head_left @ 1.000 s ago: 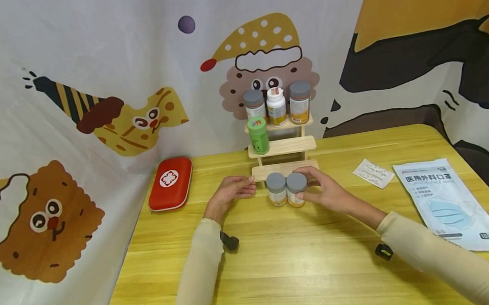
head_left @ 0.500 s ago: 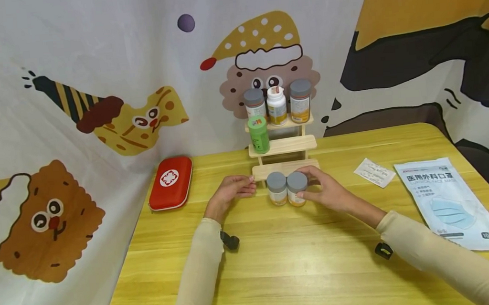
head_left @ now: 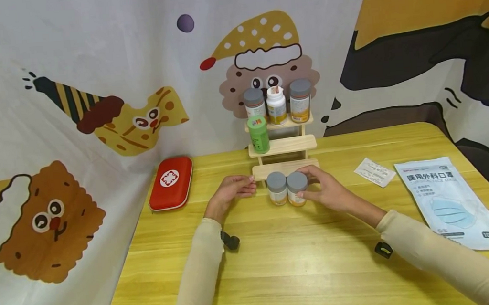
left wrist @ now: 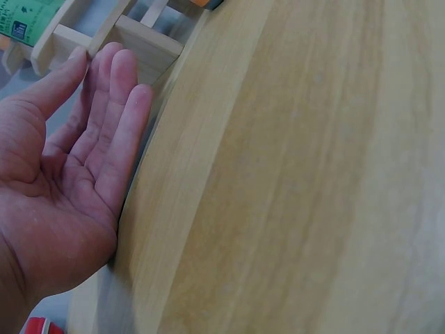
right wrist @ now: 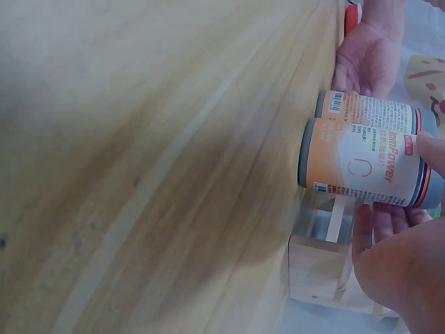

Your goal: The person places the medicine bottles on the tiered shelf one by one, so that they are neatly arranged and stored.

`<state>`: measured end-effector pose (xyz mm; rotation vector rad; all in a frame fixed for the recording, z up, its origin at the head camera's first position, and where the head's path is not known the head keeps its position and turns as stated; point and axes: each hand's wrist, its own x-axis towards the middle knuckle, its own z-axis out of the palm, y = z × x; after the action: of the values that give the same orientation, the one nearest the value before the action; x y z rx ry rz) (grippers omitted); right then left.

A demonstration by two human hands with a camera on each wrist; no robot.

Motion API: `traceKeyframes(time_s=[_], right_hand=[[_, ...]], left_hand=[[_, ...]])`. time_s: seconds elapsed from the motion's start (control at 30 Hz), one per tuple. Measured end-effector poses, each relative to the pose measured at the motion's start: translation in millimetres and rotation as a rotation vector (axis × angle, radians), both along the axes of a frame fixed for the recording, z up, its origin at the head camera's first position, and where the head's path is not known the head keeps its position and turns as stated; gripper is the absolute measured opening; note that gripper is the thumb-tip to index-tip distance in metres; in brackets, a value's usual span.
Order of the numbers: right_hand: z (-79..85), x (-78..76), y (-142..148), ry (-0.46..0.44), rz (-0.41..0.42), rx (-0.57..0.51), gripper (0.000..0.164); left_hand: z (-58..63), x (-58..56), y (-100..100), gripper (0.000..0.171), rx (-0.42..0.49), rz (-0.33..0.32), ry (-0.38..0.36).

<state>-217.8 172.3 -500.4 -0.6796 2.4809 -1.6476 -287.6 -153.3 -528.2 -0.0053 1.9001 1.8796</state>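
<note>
Two pill bottles with grey lids stand side by side on the table, just before the wooden tiered rack [head_left: 295, 144]. My right hand [head_left: 331, 191] grips the right-hand pill bottle [head_left: 296, 186] from its right side, thumb in front and fingers behind. Its orange and white label [right wrist: 372, 163] faces the right wrist camera. The left-hand pill bottle [head_left: 277, 188] stands right against it, partly hidden behind it in the right wrist view. My left hand [head_left: 232, 191] holds nothing; in the left wrist view its palm [left wrist: 76, 174] shows, fingers loosely extended, fingertips right at the rack's left end.
On the rack's top tier stand two grey-lidded bottles and a white bottle [head_left: 277, 108]; a green bottle [head_left: 259, 137] is on the middle tier. A red first-aid case [head_left: 171, 183] lies left, a small white packet [head_left: 374, 173] and a face mask package [head_left: 451, 203] right.
</note>
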Motion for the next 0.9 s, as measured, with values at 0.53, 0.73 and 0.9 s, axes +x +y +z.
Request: traceKeyframes(time_s=[0.53,0.73,0.9], right_hand=[[14.8,-0.8,1,0.062,-0.007,0.041,0.056],[27.5,-4.7,3,0.1,-0.015,0.041,0.056],[39.8,-8.7,4,0.119,-0.043,0.044,0.054]], left_hand=[[0.0,-1.4,0,0.031,-0.005,0.001,0.005],[-0.5,-1.2,0,0.028,0.003,0.004,0.004],[-1.1,-0.4,0,0.027,-0.001,0.003,0.0]])
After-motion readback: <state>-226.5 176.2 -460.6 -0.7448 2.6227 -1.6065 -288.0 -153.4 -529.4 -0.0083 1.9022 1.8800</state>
